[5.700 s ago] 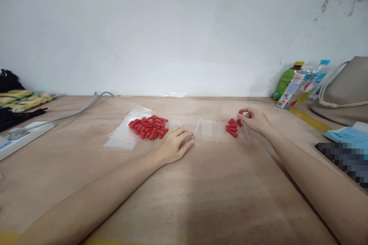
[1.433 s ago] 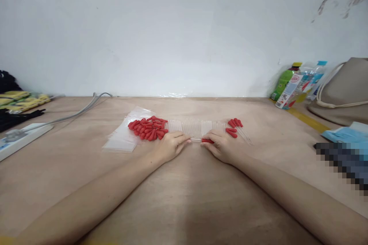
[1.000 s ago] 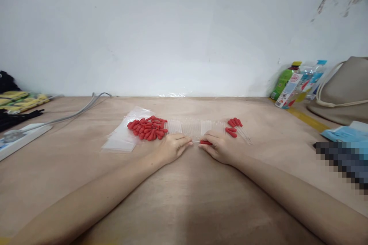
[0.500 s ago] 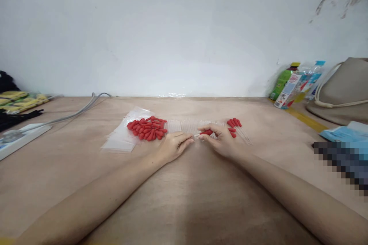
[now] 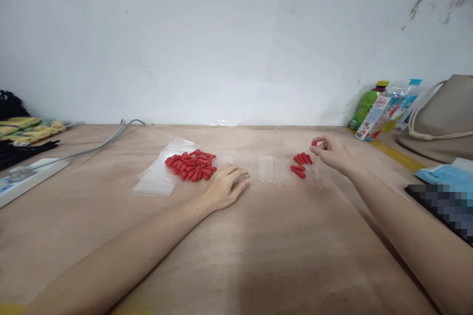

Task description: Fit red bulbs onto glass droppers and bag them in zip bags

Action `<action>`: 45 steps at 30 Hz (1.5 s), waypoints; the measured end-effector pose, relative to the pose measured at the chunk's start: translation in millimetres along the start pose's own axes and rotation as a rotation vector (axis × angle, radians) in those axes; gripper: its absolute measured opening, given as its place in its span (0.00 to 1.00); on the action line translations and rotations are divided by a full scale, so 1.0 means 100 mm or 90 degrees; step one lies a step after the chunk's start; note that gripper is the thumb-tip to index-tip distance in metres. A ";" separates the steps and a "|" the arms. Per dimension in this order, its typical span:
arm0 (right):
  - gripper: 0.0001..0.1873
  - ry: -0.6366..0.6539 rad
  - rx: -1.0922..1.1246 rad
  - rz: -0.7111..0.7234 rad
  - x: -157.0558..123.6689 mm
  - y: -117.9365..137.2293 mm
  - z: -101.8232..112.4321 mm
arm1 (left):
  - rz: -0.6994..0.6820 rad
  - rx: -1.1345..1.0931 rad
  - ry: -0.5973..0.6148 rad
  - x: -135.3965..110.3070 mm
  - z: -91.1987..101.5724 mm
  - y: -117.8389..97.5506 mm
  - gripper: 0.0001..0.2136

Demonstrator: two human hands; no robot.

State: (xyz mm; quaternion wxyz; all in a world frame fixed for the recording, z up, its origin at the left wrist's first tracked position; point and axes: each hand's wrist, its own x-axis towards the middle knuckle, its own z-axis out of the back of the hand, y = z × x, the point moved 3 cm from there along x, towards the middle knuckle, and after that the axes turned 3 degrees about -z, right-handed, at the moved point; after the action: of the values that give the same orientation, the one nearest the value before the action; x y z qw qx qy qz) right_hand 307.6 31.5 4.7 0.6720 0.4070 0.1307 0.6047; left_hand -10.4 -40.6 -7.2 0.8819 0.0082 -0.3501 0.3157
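Observation:
My right hand (image 5: 332, 152) pinches the red rubber bulb of a dropper (image 5: 314, 143) between thumb and fingers, at the right end of the work area. Just left of it lie several droppers (image 5: 303, 158) with red bulbs and thin clear tubes. My left hand (image 5: 225, 187) rests on the table, thumb apart from the loosely bent fingers, with nothing visible in it. Its fingertips are by a row of clear dropper tubes (image 5: 275, 170). To its left is a heap of loose red bulbs (image 5: 192, 165) on clear plastic bags (image 5: 157, 179), partly beside them.
A power strip (image 5: 33, 177) with a grey cable (image 5: 107, 139) sits at the left, near yellow packets (image 5: 33, 128). Bottles (image 5: 369, 108), a grey bag (image 5: 443, 108), a blue face mask (image 5: 447, 177) and a dark pixelated object (image 5: 443, 209) are along the right.
My right hand has moved from beside my left hand out to the right, carrying the red-bulbed dropper. My left hand stays in place, its fingers now off the dropper tube.

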 end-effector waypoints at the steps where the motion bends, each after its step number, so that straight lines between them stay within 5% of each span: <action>1: 0.15 0.017 -0.043 0.011 0.00 -0.04 -0.03 | -0.003 0.002 -0.003 0.00 0.00 0.00 0.10; 7: 0.15 0.062 -0.132 0.076 -0.10 0.01 -0.17 | -0.012 0.008 0.000 0.00 0.01 0.00 0.09; 15: 0.15 0.054 -0.171 0.098 -0.14 0.15 -0.09 | -0.007 0.017 -0.001 0.00 0.00 0.01 0.09; 24: 0.19 0.267 -0.273 0.184 -0.28 0.36 -0.20 | 0.028 0.080 -0.029 0.02 0.03 0.00 0.05; 29: 0.19 0.291 -0.295 0.169 -0.29 0.39 -0.19 | 0.045 0.106 -0.013 0.02 0.04 -0.01 0.04; 33: 0.14 0.172 -0.279 0.153 -0.28 0.46 -0.18 | 0.065 0.128 -0.011 0.08 0.03 -0.01 0.04; 38: 0.12 -0.087 -0.176 0.295 -0.55 0.65 -0.43 | 0.143 0.157 -0.022 0.37 -0.11 0.00 0.04; 41: 0.10 -0.122 -0.177 0.370 -0.75 0.69 -0.62 | 0.206 0.163 0.014 0.55 -0.28 -0.02 0.08; 45: 0.10 -0.123 -0.185 0.346 -0.82 0.64 -0.67 | 0.268 0.199 0.093 0.69 -0.43 -0.08 0.13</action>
State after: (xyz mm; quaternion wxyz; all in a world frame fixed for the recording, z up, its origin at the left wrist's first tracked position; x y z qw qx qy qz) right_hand 198.6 -21.8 -18.0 0.5462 0.3823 -0.1347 0.7330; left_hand 59.1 1.5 4.7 0.8075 0.0487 -0.2267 0.5423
